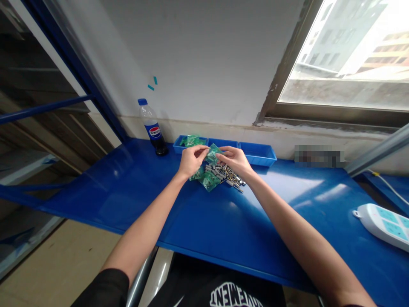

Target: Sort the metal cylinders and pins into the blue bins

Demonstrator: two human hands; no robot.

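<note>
Between my two hands is a small green plastic bag point(213, 152), held up over the table. My left hand point(192, 160) pinches its left side, and my right hand point(234, 159) grips its right side with thumb and fingers. Whatever lies inside the bag is too small to make out. Just below my hands, a pile of metal screws and cylindrical metal pieces point(228, 174) is spread on the blue table. Another green bag point(210, 181) lies against the pile's left front, with more green plastic partly hidden behind it.
Behind my hands stand blue bins in a row; the left bin point(179, 148) holds green bags, and the right bin point(260, 154) is beside it. A cola bottle point(153, 128) stands at the back left. A white power strip point(383, 224) lies at the right edge of the blue table point(230, 230).
</note>
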